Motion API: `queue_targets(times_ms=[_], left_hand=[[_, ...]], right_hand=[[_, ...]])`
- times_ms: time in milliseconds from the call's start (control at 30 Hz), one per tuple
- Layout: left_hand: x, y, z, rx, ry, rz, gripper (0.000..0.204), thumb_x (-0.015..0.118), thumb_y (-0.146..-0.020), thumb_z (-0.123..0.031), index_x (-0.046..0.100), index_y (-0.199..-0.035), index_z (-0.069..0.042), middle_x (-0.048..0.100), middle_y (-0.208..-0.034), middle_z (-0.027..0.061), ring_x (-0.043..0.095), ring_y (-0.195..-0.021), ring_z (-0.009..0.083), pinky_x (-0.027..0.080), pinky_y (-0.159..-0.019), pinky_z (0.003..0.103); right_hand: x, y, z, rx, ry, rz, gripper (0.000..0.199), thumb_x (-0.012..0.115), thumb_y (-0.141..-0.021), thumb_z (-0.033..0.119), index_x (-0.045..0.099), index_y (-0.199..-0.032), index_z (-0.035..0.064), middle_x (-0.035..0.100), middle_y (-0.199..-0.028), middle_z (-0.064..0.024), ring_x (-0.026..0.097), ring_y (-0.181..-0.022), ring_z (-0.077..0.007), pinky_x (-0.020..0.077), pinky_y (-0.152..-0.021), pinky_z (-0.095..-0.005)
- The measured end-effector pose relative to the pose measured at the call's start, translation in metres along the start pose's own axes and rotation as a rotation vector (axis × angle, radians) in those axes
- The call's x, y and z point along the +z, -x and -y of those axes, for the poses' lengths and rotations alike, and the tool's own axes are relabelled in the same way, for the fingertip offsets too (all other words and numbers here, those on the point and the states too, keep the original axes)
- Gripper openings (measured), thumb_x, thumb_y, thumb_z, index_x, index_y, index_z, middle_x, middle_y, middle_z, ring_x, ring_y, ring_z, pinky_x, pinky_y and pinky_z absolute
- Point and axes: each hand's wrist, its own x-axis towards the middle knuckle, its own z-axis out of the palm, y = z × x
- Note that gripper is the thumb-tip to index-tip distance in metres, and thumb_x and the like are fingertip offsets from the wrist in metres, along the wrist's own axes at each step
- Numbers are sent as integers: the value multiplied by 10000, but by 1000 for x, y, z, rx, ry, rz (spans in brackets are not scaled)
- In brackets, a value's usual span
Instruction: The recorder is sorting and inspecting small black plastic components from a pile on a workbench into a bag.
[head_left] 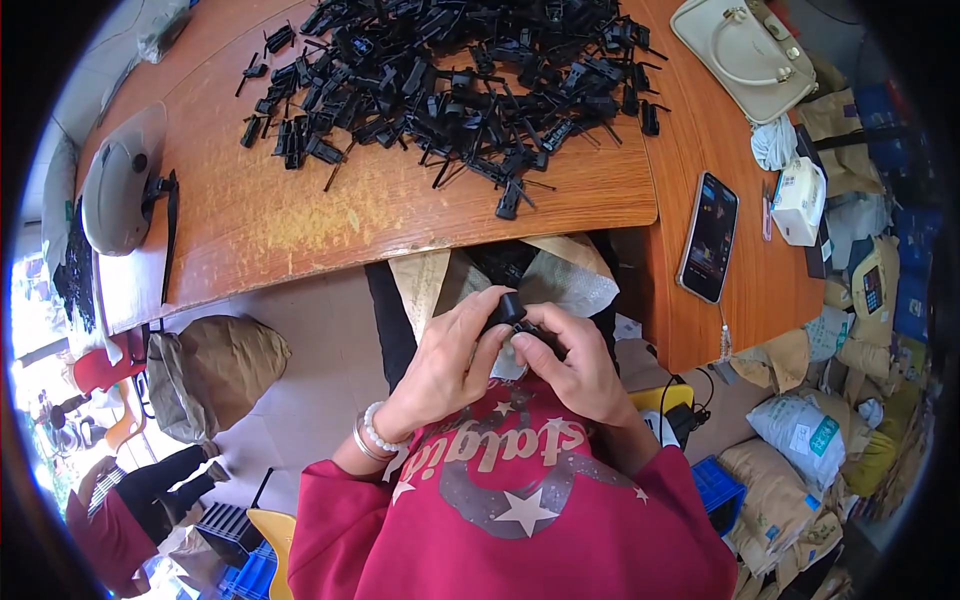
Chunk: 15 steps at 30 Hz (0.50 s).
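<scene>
In front of my chest, my left hand (455, 345) pinches a small black plastic part (511, 307) between thumb and fingers. My right hand (577, 362) meets it there, its thumb and fingers closed on the lower right side of the same part. Fingers hide much of the part, so its full shape does not show. Just beyond my hands, an open sack (418, 280) sits between my legs under the table edge, with dark pieces inside. A large heap of black plastic parts (430, 95), many with thin rods, covers the far middle of the table.
The worn wooden table (300, 225) curves ahead of me. On it lie a grey helmet (118, 195) at left, and a phone (709, 237), white box (799, 202) and cream handbag (745, 55) at right. Packed sacks (775, 490) line the right floor; another person (110, 520) is at lower left.
</scene>
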Motion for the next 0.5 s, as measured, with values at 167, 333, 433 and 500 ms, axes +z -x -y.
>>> queue_targets(times_ms=[167,333,433,500], left_hand=[[-3,3,2,31,-72,16,363,538,-816,16,437,-1161,65,558,-925,235,568,-768,398,467,-668,410],[-1,2,5,114,-139,-33,365,525,-817,23,427,-1165,75,554,-932,242,568,-764,398,469,-666,407],[2,2,15,40,-106,-21,365,549,-817,5,450,-1164,65,561,-946,237,580,-767,379,475,-667,401],[4,-2,22,-164,103,-35,365,588,-807,-23,492,-1153,42,569,-954,211,592,-771,353,485,-668,377]], right_hand=[[2,-6,0,-24,-18,13,174,573,-867,93,533,-967,-43,626,-800,-130,624,-737,-181,475,-665,-297],[5,-9,-5,-72,6,-24,176,585,-857,88,536,-966,-41,625,-776,-120,620,-707,-170,472,-643,-292],[3,-12,-6,57,-55,-21,172,578,-861,99,548,-949,-46,617,-730,-111,611,-678,-160,465,-627,-290],[-1,-15,-13,165,-151,-31,191,564,-869,119,562,-941,-58,604,-674,-107,602,-657,-147,460,-604,-298]])
